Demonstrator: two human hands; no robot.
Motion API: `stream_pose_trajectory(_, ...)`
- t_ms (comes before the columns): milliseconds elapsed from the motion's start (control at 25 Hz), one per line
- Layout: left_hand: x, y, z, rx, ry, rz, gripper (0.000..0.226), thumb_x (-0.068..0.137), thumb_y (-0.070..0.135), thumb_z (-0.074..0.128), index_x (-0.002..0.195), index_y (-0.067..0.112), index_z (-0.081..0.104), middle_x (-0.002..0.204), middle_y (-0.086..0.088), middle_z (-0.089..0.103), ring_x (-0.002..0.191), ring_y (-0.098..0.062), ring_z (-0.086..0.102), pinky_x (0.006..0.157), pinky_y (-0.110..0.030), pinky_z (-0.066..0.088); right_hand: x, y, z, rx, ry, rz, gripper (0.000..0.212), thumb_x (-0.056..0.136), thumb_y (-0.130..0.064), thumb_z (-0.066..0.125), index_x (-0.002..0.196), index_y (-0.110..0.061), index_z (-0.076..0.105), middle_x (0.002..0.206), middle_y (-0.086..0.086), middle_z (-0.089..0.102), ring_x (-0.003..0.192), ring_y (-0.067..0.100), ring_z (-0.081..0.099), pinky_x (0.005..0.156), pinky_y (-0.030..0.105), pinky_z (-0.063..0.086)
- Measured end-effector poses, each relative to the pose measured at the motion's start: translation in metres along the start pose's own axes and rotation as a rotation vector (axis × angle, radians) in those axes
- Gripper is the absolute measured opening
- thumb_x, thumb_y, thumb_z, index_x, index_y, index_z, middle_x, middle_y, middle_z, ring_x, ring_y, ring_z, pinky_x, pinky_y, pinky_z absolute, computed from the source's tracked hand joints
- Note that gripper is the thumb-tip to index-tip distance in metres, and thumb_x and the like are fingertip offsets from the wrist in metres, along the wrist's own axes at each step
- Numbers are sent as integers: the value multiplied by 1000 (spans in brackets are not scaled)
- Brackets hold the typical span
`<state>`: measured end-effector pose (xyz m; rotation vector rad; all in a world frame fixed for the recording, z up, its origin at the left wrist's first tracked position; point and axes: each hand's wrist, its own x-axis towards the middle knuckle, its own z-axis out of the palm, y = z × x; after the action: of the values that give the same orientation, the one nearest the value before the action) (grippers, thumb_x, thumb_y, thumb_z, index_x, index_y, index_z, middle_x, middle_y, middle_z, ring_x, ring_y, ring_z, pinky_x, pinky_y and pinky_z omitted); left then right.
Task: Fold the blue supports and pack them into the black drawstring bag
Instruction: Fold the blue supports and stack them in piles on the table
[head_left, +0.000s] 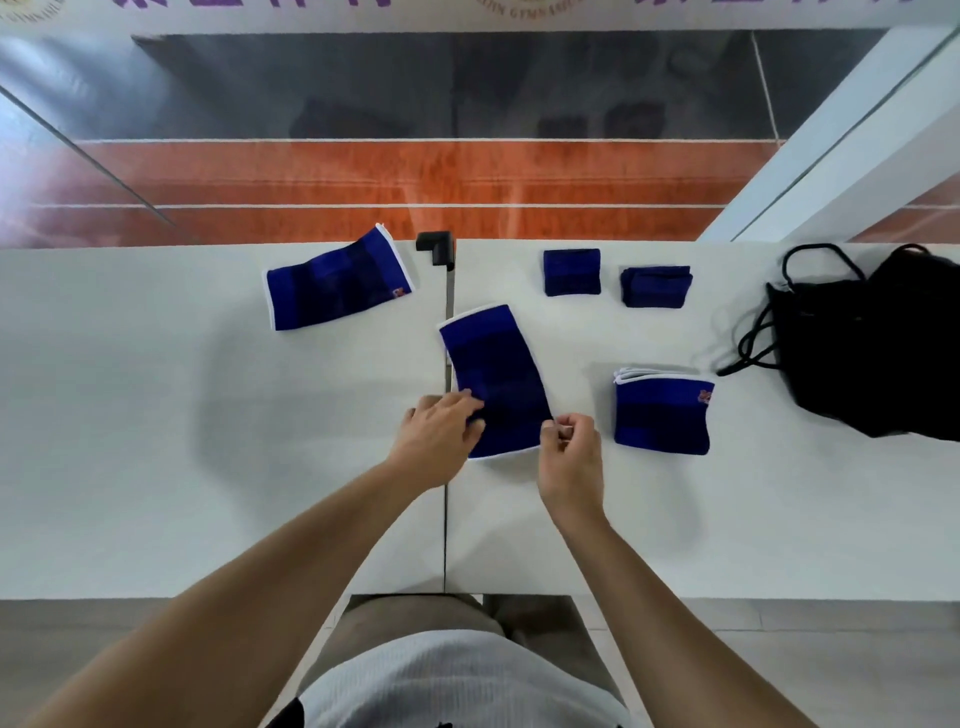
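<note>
A long blue support with white edging lies flat in the middle of the white table. My left hand rests on its near left corner, fingers on the fabric. At the near right corner my right hand pinches the white edge. Another unfolded blue support lies at the back left. A folded support sits to the right. Two smaller folded blue supports lie at the back. The black drawstring bag slumps at the far right, its cords trailing left.
A black bracket stands at the table's far edge where the two tabletops meet along a seam. Beyond the table is a glass wall. The table's near edge runs just above my lap.
</note>
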<state>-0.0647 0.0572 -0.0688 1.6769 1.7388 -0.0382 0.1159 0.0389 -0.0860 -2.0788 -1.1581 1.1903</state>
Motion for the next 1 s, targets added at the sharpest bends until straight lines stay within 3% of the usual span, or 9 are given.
stream_pose_trajectory(80,-7,-11,20,184,-58,40,48,104,37,39,151,31,34,166,4,17,150,-29,17,119,-47,24,-5,13,-2,-290,43,-263,26,99,-22,57,125,-21,56,126,1,58,107,17,57,90,30,51)
stream_pose_trajectory(160,-8,-13,23,192,-35,76,50,104,35,40,153,31,31,167,3,11,152,-30,11,120,-48,20,-7,25,3,-483,-71,-451,38,97,-19,57,135,-22,55,138,-1,55,124,18,51,104,34,43)
stream_pose_trajectory(320,10,-37,-6,134,124,9,52,98,30,49,148,25,38,164,-4,24,149,-30,21,117,-46,23,-11,33,11,-635,-200,-416,49,99,-24,55,147,-25,47,155,0,44,144,22,38,118,39,30)
stream_pose_trajectory(520,49,-104,-67,121,311,-209,66,95,24,53,155,16,25,164,-8,20,149,-32,20,119,-47,21,-16,32,12,-638,-174,-368,49,99,-24,55,147,-23,47,155,1,44,144,23,38,118,40,32)
stream_pose_trajectory(640,65,-140,-86,145,222,-303,70,97,29,48,158,20,15,167,-3,10,152,-33,10,122,-47,13,-12,27,17,-653,-152,-365,47,99,-22,56,146,-22,49,153,1,46,143,23,39,117,40,34)
stream_pose_trajectory(840,35,-158,-59,232,220,-188,68,94,32,50,156,21,24,164,-5,22,151,-31,13,124,-46,8,-18,23,31,-702,-56,-354,48,94,-19,64,141,-17,54,146,7,53,136,29,47,113,45,40)
stream_pose_trajectory(1000,-23,-153,-24,208,236,-109,65,91,27,55,152,24,33,157,-5,32,146,-32,22,122,-47,14,-29,3,58,-707,-47,-480,49,90,-16,67,137,-15,56,141,7,56,128,28,51,107,43,45)
